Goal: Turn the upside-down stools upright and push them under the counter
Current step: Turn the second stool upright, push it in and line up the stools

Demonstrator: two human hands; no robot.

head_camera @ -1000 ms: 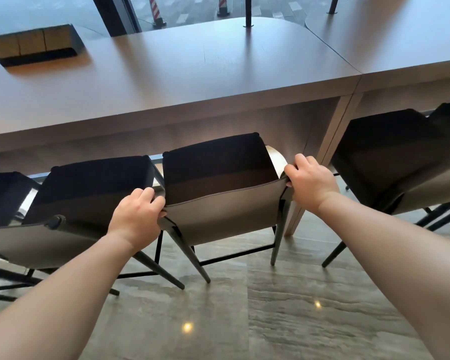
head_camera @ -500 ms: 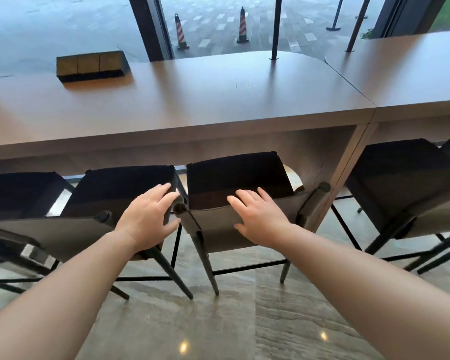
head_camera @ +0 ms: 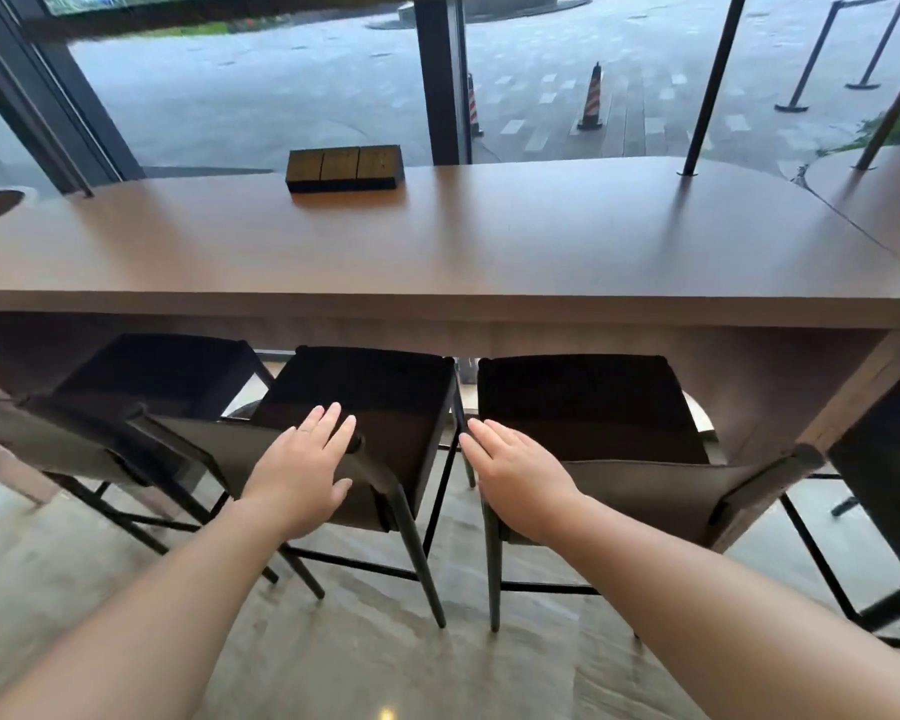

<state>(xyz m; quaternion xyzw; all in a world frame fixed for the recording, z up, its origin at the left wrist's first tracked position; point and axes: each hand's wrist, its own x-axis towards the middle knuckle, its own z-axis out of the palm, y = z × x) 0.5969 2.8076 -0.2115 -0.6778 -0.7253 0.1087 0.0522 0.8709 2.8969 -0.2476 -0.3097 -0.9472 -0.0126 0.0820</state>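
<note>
Head view, looking down at a long brown counter [head_camera: 437,252] set against a window wall; all positions are given relative to this counter. Four dark-seated stools stand upright on the floor along its near edge, their seats partly tucked beneath the overhang. The middle-left stool [head_camera: 370,407] and the middle-right stool [head_camera: 588,407] sit side by side directly below the counter's centre, their seat corners nearly touching. A further stool [head_camera: 162,371] stands toward the counter's left end and another [head_camera: 884,459] toward its right end, cut by the frame edge. Each stool has a low grey-brown backrest on the side away from the counter and thin black metal legs.

The left hand [head_camera: 302,465] lies flat, fingers extended and together, palm down on the backrest of the middle-left stool; it grips nothing. The right hand [head_camera: 515,475] is likewise spread flat, fingers straight, resting at the left corner of the middle-right stool's backrest, holding nothing.

On the counter's far side rests a small dark block with a three-part wooden top [head_camera: 344,168]. A thin black post [head_camera: 707,85] rises from the counter near its right end. Striped traffic cones [head_camera: 591,98] stand on the pavement beyond the glass.
</note>
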